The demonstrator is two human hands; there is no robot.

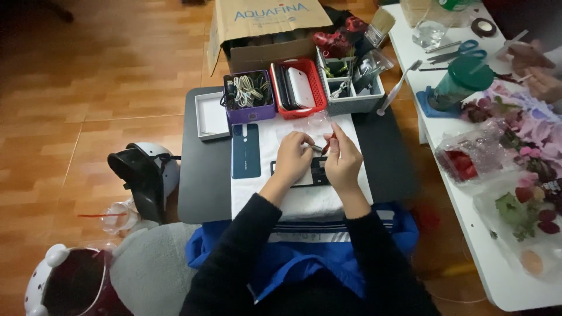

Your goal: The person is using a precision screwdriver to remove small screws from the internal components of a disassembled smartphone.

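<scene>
My left hand (294,155) and my right hand (343,158) meet over a dark opened phone body (317,174) lying on a white cloth (304,202). The right hand pinches a thin red-handled tool (328,142), tip pointing down toward the phone. My left hand's fingers are closed on a small metal piece (316,148) next to that tool. A blue phone back cover (245,150) lies flat on the cloth to the left of my left hand.
On a low black table (199,187): white tray (211,116), purple basket of cables (249,97), red basket (298,88), grey basket (351,88). Cardboard box (263,29) behind. White table (468,175) right holds flowers, a green cup, scissors; another person's hand (535,67). Helmet (146,175) left.
</scene>
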